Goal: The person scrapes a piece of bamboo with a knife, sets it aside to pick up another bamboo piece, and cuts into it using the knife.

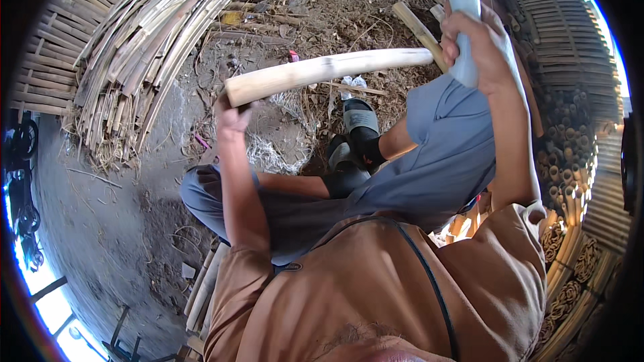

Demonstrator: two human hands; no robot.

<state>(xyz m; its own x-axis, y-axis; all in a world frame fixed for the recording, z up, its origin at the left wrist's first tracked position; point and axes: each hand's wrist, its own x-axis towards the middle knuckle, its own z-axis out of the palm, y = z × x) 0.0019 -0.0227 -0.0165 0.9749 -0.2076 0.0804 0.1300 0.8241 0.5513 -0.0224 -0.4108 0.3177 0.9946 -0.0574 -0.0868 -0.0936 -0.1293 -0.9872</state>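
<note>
Sitting low on the dirt floor (107, 228), the person has the work ringed within arm's reach: a big heap of split bamboo strips (141, 33) fans out at the far left, and stacked bamboo rounds (570, 161) stand end-on along the right, so stock sits on either side. Across the knees, held up level in front of the chest, runs a pale peeled bamboo pole (322, 70). The left hand (231, 117) grips its near, cut end from below, fingers clamped around it, seemingly to keep it steady. The right hand (473, 43) is raised at the pole's far end, fingers closed tight on the pale handle of a chopping blade (463, 0); the blade points up and away. A sandalled foot (359, 121) rests among shavings beneath the pole.
</note>
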